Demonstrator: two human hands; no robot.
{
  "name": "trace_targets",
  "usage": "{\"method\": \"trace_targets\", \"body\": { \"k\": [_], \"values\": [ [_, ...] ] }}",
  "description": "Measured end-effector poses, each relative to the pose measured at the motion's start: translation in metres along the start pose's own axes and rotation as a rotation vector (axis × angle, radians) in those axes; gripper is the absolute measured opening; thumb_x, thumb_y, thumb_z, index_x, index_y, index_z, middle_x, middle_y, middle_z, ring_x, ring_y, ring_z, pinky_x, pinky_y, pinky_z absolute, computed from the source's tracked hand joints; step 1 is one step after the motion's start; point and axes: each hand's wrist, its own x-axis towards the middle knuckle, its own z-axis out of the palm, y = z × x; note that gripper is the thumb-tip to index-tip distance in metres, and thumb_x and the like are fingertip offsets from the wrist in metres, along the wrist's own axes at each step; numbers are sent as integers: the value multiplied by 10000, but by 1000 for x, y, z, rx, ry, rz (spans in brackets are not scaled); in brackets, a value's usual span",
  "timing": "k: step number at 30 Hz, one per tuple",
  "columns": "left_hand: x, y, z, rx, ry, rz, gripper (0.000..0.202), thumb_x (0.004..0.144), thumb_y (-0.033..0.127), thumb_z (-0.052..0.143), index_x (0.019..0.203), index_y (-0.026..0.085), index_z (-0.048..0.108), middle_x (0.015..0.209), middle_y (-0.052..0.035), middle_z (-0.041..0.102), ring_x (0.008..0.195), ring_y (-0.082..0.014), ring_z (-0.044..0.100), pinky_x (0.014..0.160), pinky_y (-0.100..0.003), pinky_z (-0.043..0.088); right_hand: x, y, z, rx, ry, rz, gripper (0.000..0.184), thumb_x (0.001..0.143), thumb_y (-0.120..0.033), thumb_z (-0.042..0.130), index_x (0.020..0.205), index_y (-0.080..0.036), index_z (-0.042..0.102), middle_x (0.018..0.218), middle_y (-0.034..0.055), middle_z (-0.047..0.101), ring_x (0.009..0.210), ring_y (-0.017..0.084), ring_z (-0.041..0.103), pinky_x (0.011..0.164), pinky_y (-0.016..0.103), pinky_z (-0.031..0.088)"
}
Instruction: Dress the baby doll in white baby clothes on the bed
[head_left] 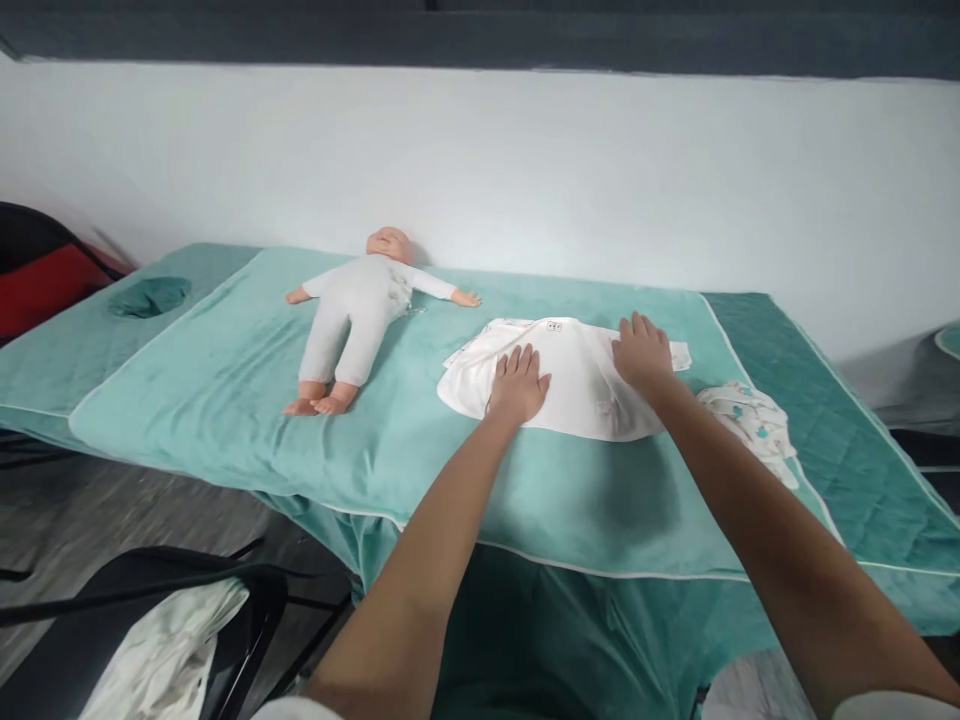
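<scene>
On the bed (pixel 225 350), a garment (pixel 574 385) lies right of a doll (pixel 358 292).

Both arms (pixel 442 535) outstretched, left hand (pixel 519 384) and right hand (pixel 645 352) palm-down.

A smooth white wall (pixel 637 180) fills the stretch beneath twelve o'clock, topped by a straight dark-grey band (pixel 480 40) that spans the room's width. The light is soft, palest across the middle of the wall and duller toward three o'clock. A long bed covered in teal plush fabric (pixel 217 350) stretches from nine to past three, with a round padded hole (pixel 150 297) near nine. At eight lies a grey, streaked floor (pixel 172 500); a black metal-framed chair (pixel 259 620) stands toward seven.
</scene>
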Motion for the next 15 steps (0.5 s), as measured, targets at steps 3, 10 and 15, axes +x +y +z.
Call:
{"method": "trace_targets", "body": {
  "k": [3, 10, 15],
  "values": [
    [-7, 1, 2, -24, 37, 25, 643, 1044, 453, 278, 1596, 138, 377, 1713, -103, 272, 1611, -295, 193, 1327, -517, 158, -2, -66, -7, 129, 130, -181, 497, 1028, -332, 364, 1442, -97, 505, 1634, 231, 383, 1545, 343, 300, 1210, 562, 293],
    [-18, -6, 0, -305, 289, -5, 371, 987, 204, 414, 1247, 139, 671, 1225, -164, 711, 1257, -280, 606, 1154, -450, 442, 10, -163, 31, 865, -64, 16, 367, 991, -500, 459, 813, -224, 622, 930, 75, 734, 917, 224, 687, 910, 374, 535],
    [-49, -20, -8, -615, 714, -157, 281, 971, 146, 415, 1146, 223, 621, 1133, -112, 692, 1133, -219, 629, 1036, -393, 519, 14, -155, 54, 1088, -119, 174, 362, 943, -563, 485, 980, -221, 595, 863, 25, 739, 670, 150, 683, 626, 274, 539]
  ]
}}
